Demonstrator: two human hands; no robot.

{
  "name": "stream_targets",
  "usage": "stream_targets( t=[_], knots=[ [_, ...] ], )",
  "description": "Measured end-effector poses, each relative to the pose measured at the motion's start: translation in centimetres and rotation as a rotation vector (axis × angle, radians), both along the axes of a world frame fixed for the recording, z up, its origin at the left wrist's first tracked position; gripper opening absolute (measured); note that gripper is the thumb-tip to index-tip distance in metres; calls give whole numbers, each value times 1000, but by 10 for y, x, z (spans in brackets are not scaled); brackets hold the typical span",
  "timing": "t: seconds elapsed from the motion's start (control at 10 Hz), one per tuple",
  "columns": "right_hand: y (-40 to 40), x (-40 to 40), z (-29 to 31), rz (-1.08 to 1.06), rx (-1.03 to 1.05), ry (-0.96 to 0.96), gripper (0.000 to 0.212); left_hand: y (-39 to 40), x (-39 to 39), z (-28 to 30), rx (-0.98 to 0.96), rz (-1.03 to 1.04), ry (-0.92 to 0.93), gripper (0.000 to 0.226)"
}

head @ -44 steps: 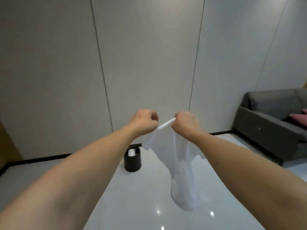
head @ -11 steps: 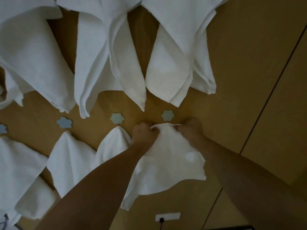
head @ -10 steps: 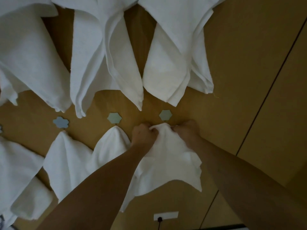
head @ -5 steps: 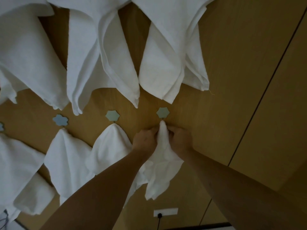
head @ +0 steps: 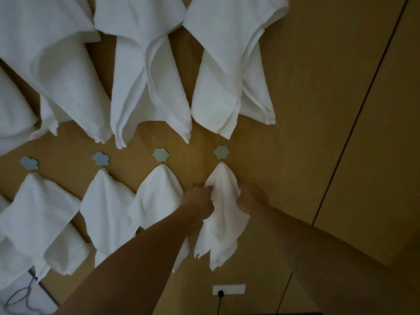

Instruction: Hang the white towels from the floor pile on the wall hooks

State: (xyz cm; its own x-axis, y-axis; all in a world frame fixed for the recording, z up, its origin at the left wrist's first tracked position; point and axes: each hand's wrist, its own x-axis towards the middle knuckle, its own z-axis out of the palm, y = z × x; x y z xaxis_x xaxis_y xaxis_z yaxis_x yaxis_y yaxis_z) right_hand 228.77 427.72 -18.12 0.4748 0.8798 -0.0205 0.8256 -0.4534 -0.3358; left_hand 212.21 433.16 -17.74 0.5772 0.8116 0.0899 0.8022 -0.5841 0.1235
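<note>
So the small white terry towel (head: 221, 208) is hanging by its peak from the pale green hexagon-shaped wall hook (head: 221, 152), the right-most one in the lower row on the tan wood-grain wall panel (head: 318, 133). The left hand (head: 198, 201) has its fingers curled into the towel's left fold, gripping it, and the right hand (head: 248, 197) sits against the right fold, but I honestly can't tell if those fingers are pinching cloth or just resting there. If I were doing it, I'd give both folds an even little downward tug so the cloth seats properly on the peg, then let go gently, one side at a time, so it doesn't slide off. Pull one side harder and that soft fabric will probably just slip round the hook. The towel looks thin and floppy, draping into a cone shape with ragged pointy corners at the bottom. Its neighbour, another white towel on a green hexagon hook (head: 159, 196), hangs just beside it, and bigger thick white towels (head: 145, 64) droop in heavy folds from the row above.
</note>
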Motion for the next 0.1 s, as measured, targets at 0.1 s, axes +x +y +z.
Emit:
stream_targets(
  t=[0.1],
  knots=[
    [-13, -7, 3, -26, 4, 48, 38, -15, -9, 1, -37, 20, -14, 56]
  ],
)
